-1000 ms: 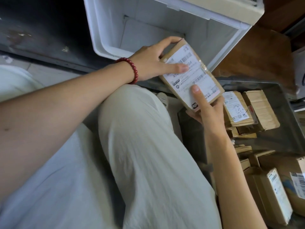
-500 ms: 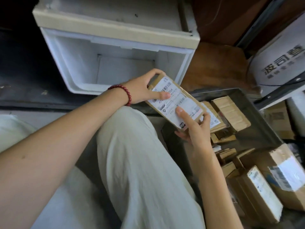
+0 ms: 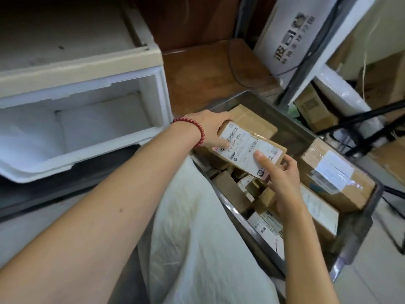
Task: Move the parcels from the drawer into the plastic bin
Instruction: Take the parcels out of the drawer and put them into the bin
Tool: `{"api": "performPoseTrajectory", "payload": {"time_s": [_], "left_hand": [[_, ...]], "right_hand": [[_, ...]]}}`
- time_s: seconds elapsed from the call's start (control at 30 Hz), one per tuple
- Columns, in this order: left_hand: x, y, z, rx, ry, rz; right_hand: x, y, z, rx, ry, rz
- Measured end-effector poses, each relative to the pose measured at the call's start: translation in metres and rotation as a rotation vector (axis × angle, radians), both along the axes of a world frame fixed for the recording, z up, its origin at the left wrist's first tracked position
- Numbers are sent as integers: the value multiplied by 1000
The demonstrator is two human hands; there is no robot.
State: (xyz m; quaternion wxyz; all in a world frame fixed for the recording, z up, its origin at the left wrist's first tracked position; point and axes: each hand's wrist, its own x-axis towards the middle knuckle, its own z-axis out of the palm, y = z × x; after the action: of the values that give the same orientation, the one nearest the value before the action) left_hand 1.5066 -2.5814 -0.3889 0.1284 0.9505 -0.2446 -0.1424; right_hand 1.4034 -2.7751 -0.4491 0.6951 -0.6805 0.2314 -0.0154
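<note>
A flat brown parcel (image 3: 247, 148) with a white shipping label is held level just above the parcels in the grey plastic bin (image 3: 285, 119) at right. My left hand (image 3: 210, 130), with a red bead bracelet at the wrist, grips the parcel's near-left end, thumb on the label. At the parcel's right end my right hand (image 3: 282, 172) pinches it, thumb on top and fingers curled under the edge. The white drawer (image 3: 157, 102) at left stands open, and its visible inside shows no parcels.
Several cardboard parcels fill the bin, with a large taped box (image 3: 335, 176) at its right side. My pale trouser leg (image 3: 197, 238) lies between drawer and bin. A white printed carton (image 3: 289, 36), metal shelf legs and black cables stand behind the bin.
Both hands have carried the labelled parcel from in front of the drawer rightward to over the bin. My view has swung right with it.
</note>
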Motion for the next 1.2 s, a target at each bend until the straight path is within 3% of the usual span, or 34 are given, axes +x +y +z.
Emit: {"api": "performPoseTrajectory", "payload": {"time_s": [0.3,0.43,0.8,1.0,1.2], "left_hand": [[30,-40,-27,220,152,-116],[31,-45,-35,269,188,-169],[26,-32,-35,356,126,-318],[22,-5,-29,333,79,-295],[12,17,-22,323,72,-261]], "right_hand": [[-7,-28,-36,-26,195,165],[-10,-30,-48,109,300,170],[-11,-29,-40,65,451,268],[-16,-27,-40,70,570,293],[-13,-30,-32,-203,589,235]]}}
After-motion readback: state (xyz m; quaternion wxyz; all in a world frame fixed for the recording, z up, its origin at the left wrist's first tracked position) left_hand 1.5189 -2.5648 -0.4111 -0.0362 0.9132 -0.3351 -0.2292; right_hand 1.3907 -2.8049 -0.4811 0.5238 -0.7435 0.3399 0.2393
